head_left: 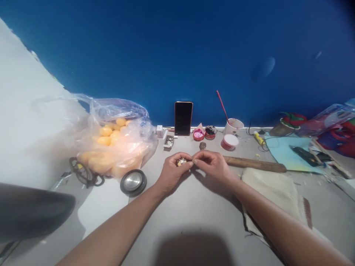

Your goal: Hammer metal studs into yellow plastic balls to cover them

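Above the grey table, my left hand point(176, 168) is closed round a small, shiny, round metallic piece point(181, 162) with gold and silver tones. Its exact kind is too small to make out. My right hand point(212, 164) is closed in a pinch, its thumb and finger meeting the left fingertips. Whatever lies between the right fingertips is tiny and mostly hidden. Just behind the right hand, a hammer-like tool with a thick wooden handle point(255, 164) lies on the table, and a dark metal knob point(202, 146) shows beyond the fingers.
Left stands a plastic bag point(119, 147) of yellow-orange balls, beside a round black-rimmed metal lid point(133, 182). A phone point(183, 118) leans on the blue wall. Small tubs, a white cup point(234, 126) with a red stick, and a small tray point(168, 142) line the back. Beige cloth point(271, 192) lies right.
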A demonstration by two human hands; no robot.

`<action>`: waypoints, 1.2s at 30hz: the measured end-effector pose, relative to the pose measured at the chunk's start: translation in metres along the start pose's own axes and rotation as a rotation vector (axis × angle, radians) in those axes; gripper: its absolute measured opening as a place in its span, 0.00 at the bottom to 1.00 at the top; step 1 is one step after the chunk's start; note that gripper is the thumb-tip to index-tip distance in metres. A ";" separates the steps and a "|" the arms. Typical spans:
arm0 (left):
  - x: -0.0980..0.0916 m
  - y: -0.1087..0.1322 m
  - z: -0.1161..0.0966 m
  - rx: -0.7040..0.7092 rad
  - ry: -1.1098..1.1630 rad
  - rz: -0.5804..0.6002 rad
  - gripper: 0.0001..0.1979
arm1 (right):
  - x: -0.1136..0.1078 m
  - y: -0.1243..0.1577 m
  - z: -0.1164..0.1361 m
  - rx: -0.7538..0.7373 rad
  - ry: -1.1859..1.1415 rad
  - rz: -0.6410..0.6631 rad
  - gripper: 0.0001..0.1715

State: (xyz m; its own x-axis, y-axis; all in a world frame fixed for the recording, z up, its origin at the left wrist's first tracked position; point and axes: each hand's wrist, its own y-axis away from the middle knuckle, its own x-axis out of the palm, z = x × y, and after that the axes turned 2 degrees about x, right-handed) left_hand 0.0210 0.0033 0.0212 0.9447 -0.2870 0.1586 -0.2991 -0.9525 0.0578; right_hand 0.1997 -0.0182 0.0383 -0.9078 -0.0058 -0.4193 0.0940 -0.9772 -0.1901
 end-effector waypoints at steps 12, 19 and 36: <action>0.001 0.001 0.000 0.019 -0.112 -0.034 0.12 | 0.002 0.000 -0.002 0.005 0.040 -0.012 0.04; 0.004 0.001 -0.002 0.011 -0.150 -0.060 0.12 | 0.005 0.003 -0.003 -0.048 0.085 -0.012 0.08; 0.000 -0.001 0.004 -0.006 -0.021 0.073 0.25 | -0.006 -0.008 -0.003 0.310 -0.241 -0.107 0.11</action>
State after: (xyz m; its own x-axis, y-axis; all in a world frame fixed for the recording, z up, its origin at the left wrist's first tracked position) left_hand 0.0213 0.0036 0.0174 0.9229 -0.3579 0.1419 -0.3681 -0.9283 0.0527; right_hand 0.2057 -0.0102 0.0400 -0.9790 0.0855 -0.1849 -0.1000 -0.9925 0.0708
